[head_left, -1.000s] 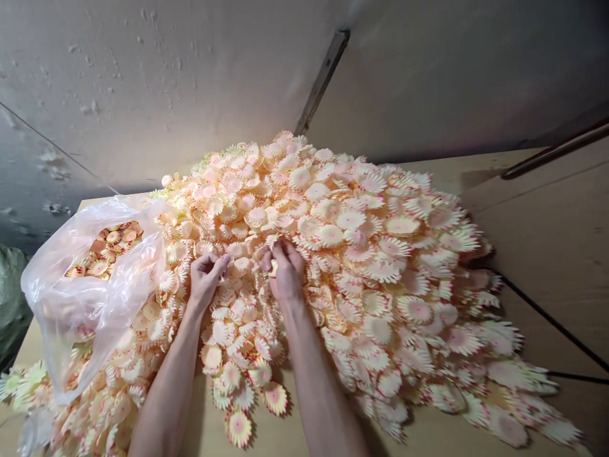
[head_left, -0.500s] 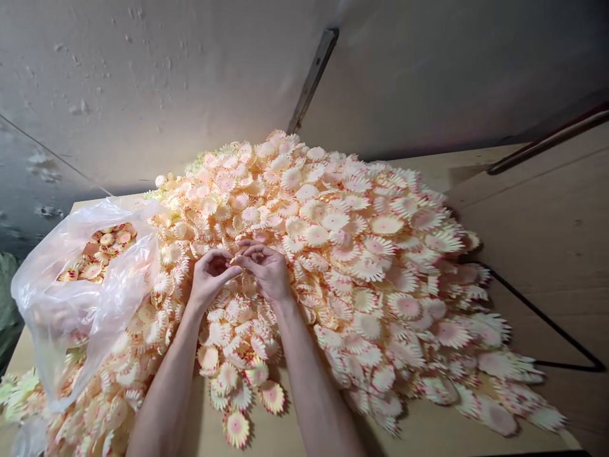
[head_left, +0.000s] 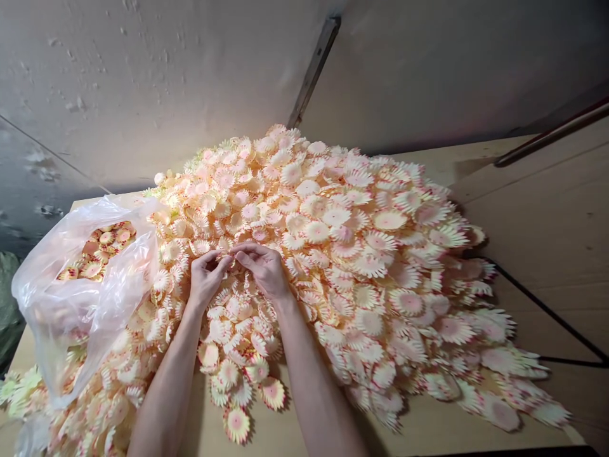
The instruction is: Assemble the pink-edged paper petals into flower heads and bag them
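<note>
A big heap of cream and pink fabric flower pieces (head_left: pixel 352 254) covers a tan table (head_left: pixel 537 241). Both my hands meet over the heap's near left part. My left hand (head_left: pixel 205 277) has its fingers curled and pinched towards the right hand. My right hand (head_left: pixel 263 266) is also pinched, fingertips touching those of the left. Between them sits a small flower piece (head_left: pixel 231 256), mostly hidden by the fingers. Loose flowers lie under my forearms.
A clear plastic bag (head_left: pixel 83 285) with darker flower pieces inside stands at the left of the heap. A grey wall rises behind the table. A black cable (head_left: pixel 547 311) runs across the right side. A metal rod (head_left: pixel 552 133) lies at the far right.
My right hand came down off the heap and left to meet my left hand; both now pinch together a little nearer me. The view shifted slightly.
</note>
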The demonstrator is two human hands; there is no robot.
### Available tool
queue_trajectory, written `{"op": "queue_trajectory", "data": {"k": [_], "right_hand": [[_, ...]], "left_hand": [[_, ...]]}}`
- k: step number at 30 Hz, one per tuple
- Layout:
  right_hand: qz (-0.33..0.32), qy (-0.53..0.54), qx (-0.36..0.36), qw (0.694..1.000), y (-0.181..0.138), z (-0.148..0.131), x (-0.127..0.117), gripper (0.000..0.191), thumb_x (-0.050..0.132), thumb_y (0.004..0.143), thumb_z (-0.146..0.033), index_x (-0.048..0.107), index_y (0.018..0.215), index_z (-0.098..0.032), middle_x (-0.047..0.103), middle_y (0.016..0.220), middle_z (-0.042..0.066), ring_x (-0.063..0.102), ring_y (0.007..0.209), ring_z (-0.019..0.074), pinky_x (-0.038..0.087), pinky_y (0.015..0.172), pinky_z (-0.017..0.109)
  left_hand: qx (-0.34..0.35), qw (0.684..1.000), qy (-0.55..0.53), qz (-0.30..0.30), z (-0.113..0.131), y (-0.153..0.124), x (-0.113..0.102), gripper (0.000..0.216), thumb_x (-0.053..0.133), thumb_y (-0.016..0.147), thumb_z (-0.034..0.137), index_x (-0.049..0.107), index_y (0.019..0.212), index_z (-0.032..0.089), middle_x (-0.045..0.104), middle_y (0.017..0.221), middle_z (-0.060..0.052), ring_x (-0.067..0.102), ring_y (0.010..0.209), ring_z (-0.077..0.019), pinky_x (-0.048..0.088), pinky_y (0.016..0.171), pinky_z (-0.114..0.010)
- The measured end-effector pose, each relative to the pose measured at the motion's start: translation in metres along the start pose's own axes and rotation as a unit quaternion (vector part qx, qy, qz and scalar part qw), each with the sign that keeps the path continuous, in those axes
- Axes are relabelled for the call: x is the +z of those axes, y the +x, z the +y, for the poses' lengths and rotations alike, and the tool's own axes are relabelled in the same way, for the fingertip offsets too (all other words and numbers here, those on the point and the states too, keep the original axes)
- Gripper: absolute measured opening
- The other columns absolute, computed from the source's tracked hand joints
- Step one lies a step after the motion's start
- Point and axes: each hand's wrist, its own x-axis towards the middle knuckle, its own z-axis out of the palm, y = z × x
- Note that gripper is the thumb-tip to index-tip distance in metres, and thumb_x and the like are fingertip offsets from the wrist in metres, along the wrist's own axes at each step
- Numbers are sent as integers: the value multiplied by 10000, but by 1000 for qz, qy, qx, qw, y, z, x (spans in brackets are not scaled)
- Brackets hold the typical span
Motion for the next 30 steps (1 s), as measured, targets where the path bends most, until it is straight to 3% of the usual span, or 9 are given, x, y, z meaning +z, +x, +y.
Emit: {"op": "queue_trajectory", "data": {"k": [4,9,14,21,30], "right_hand": [[-40,30,34,998,0,0,2,232,822,670,-297,751,876,-217,719,850,15,647,747,127,546,719,258],[-51,36,38,997,0,0,4,275,845,616,-206,744,871,-222,720,829,-8,649,755,112,551,746,244],[-67,28,35,997,-2,-4,3,320,803,673,-209,741,986,-241,728,905,2,661,813,119,549,787,254],[-82,-28,-9,996,-3,-5,1,182,755,711,-227,776,891,-233,703,941,29,655,861,152,543,781,276],[-15,-144,-108,984,-4,4,3,101,724,780,-246,783,857,-275,704,953,38,653,894,177,550,816,326]], "left_hand": [[27,999,32,18,1,0,-2,419,666,779,526,611,645,132,472,529,35,387,453,-58,308,429,-192],[40,998,57,5,6,0,-3,432,699,753,512,587,584,131,468,507,31,386,469,-65,298,446,-198],[23,999,46,0,10,-1,-2,460,700,738,546,565,577,137,457,477,37,371,435,-58,277,429,-197],[21,999,27,17,8,-1,-1,558,701,701,603,445,497,151,371,450,53,306,435,-45,244,431,-199],[18,1000,17,11,2,4,-2,477,777,623,556,556,588,135,458,521,46,347,485,-53,275,466,-193]]}}
